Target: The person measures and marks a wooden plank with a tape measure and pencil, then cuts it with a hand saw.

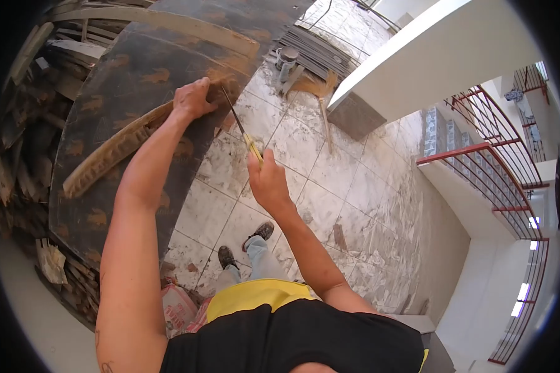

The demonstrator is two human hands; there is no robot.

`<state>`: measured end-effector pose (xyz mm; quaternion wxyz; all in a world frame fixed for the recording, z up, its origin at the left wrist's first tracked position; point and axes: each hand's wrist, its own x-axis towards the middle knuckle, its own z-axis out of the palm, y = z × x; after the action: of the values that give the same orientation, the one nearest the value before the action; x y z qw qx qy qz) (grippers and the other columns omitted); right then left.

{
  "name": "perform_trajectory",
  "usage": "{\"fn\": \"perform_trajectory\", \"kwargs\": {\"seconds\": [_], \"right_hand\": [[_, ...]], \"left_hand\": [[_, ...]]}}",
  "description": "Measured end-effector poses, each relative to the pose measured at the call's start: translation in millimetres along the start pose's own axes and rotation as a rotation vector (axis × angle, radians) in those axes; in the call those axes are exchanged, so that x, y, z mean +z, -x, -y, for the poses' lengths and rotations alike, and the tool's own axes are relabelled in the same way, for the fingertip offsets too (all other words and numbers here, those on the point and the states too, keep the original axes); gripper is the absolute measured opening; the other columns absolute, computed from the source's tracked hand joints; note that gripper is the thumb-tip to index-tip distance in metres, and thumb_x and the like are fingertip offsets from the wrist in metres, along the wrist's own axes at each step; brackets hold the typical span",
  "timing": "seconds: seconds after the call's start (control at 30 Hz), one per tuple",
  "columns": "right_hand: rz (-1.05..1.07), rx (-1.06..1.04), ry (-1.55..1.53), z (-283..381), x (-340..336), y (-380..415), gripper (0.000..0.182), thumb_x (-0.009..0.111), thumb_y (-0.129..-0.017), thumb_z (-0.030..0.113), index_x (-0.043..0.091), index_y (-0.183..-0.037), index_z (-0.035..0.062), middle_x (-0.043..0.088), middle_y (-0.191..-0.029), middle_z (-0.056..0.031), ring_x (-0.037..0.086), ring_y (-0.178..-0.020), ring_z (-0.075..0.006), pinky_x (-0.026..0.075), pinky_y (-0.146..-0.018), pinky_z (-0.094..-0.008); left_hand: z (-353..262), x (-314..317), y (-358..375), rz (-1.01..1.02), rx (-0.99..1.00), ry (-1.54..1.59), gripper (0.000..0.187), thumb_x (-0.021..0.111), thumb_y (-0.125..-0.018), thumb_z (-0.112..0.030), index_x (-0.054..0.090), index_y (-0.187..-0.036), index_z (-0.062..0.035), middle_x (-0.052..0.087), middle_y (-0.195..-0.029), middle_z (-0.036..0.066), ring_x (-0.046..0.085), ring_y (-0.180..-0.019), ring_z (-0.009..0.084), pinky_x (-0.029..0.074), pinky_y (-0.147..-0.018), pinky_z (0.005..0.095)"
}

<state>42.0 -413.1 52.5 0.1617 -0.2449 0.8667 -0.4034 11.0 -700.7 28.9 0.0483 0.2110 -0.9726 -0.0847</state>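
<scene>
A curved piece of wood [115, 149] with a rough inner face lies across a dark, orange-printed board [140, 43]. My left hand [194, 99] is closed over the upper part of the wood, close to the board's right edge. In my right hand [269, 181] is the yellow handle of a yellow-handled handsaw [235, 112], its long dark blade seen nearly edge-on. The blade's far end meets the end of the wood just right of my left hand. Whether the blade has cut into the wood cannot be made out.
Another curved wooden strip [162, 22] lies at the board's far end. Scrap wood [28, 143] is heaped along the left. On the smeared tiled floor [311, 155] stand a can [287, 56] and stacked dark strips [317, 53]. A red-railed staircase [457, 149] rises at right.
</scene>
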Motion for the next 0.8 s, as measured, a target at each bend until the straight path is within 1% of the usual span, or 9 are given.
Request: {"fn": "perform_trajectory", "kwargs": {"seconds": [0.07,0.27,0.37,0.4,0.47,0.53,0.63,0.7,0.8], "right_hand": [[-0.025,0.015,0.027,13,-11,-16,0.041,0.046,-0.102,0.04,0.047,-0.104,-0.0008,0.063,-0.074,-0.0328,0.061,-0.076,-0.0548,0.047,-0.068,-0.0606],[0.012,-0.041,-0.063,-10,-27,10,0.041,0.048,-0.102,0.042,0.048,-0.105,0.0007,0.063,-0.077,-0.0331,0.06,-0.076,-0.0545,0.046,-0.064,-0.0595],[0.01,0.016,-0.156,-15,-9,51,0.039,0.049,-0.102,0.04,0.044,-0.108,0.0018,0.061,-0.072,-0.0312,0.06,-0.07,-0.0541,0.045,-0.059,-0.0589],[0.03,0.052,-0.187,-7,-5,59,0.039,0.048,-0.103,0.04,0.044,-0.109,0.0016,0.061,-0.071,-0.0313,0.06,-0.07,-0.0543,0.045,-0.059,-0.0589],[0.002,0.041,-0.166,-8,14,50,0.039,0.048,-0.103,0.039,0.044,-0.109,0.0012,0.061,-0.071,-0.0315,0.06,-0.07,-0.0543,0.045,-0.059,-0.059],[-0.026,-0.002,-0.151,-12,33,28,0.039,0.048,-0.103,0.039,0.044,-0.11,0.0008,0.061,-0.071,-0.0317,0.06,-0.069,-0.0542,0.045,-0.059,-0.0591],[-0.121,-0.093,-0.133,-32,56,-7,0.038,0.048,-0.103,0.038,0.045,-0.108,0.0009,0.061,-0.071,-0.0312,0.06,-0.068,-0.0537,0.045,-0.059,-0.0598],[-0.162,-0.182,-0.164,-39,65,-22,0.037,0.049,-0.103,0.037,0.048,-0.101,0.0005,0.062,-0.07,-0.0294,0.061,-0.068,-0.0515,0.045,-0.057,-0.0567],[-0.227,-0.206,-0.286,-44,64,-35,0.037,0.05,-0.102,0.037,0.049,-0.095,0.0006,0.062,-0.069,-0.0276,0.062,-0.068,-0.0491,0.045,-0.055,-0.0525]], "left_hand": [[4,-1,-13,-0.015,-0.085,0.041,0.056,0.082,-0.072,-0.042,0.055,-0.107,-0.0064,0.069,-0.109,0.015,0.066,-0.105,0.035,0.053,-0.085,0.0463],[-6,-14,4,0.036,0.003,-0.001,0.06,0.083,-0.07,-0.042,0.055,-0.109,-0.0064,0.067,-0.112,0.017,0.064,-0.108,0.0362,0.052,-0.088,0.0464],[-7,-25,3,0.363,0.107,-0.018,0.074,0.085,-0.065,-0.045,0.053,-0.12,-0.0059,0.064,-0.12,0.017,0.058,-0.118,0.0359,0.048,-0.093,0.048],[-4,-21,1,0.367,0.109,-0.017,0.074,0.085,-0.065,-0.045,0.053,-0.12,-0.0059,0.064,-0.12,0.017,0.058,-0.118,0.0359,0.048,-0.093,0.048],[11,-6,-8,0.235,0.159,0.037,0.078,0.085,-0.065,-0.046,0.053,-0.123,-0.0048,0.058,-0.126,0.017,0.055,-0.122,0.0345,0.046,-0.097,0.0458],[25,-6,-17,0.288,0.122,0.033,0.084,0.084,-0.065,-0.049,0.052,-0.128,-0.0034,0.054,-0.129,0.018,0.052,-0.124,0.0345,0.044,-0.101,0.0443],[42,8,-9,0.085,0.018,0.193,0.089,0.084,-0.066,-0.049,0.05,-0.134,-0.0031,0.053,-0.128,0.018,0.049,-0.125,0.0362,0.042,-0.103,0.045],[47,18,3,-0.098,-0.025,0.306,0.095,0.085,-0.068,-0.051,0.047,-0.142,-0.0068,0.048,-0.136,0.015,0.044,-0.131,0.0355,0.04,-0.106,0.0465],[46,11,10,-0.109,0.018,0.159,0.098,0.085,-0.068,-0.05,0.043,-0.146,-0.0073,0.046,-0.137,0.014,0.043,-0.132,0.0349,0.04,-0.106,0.0452]]}}
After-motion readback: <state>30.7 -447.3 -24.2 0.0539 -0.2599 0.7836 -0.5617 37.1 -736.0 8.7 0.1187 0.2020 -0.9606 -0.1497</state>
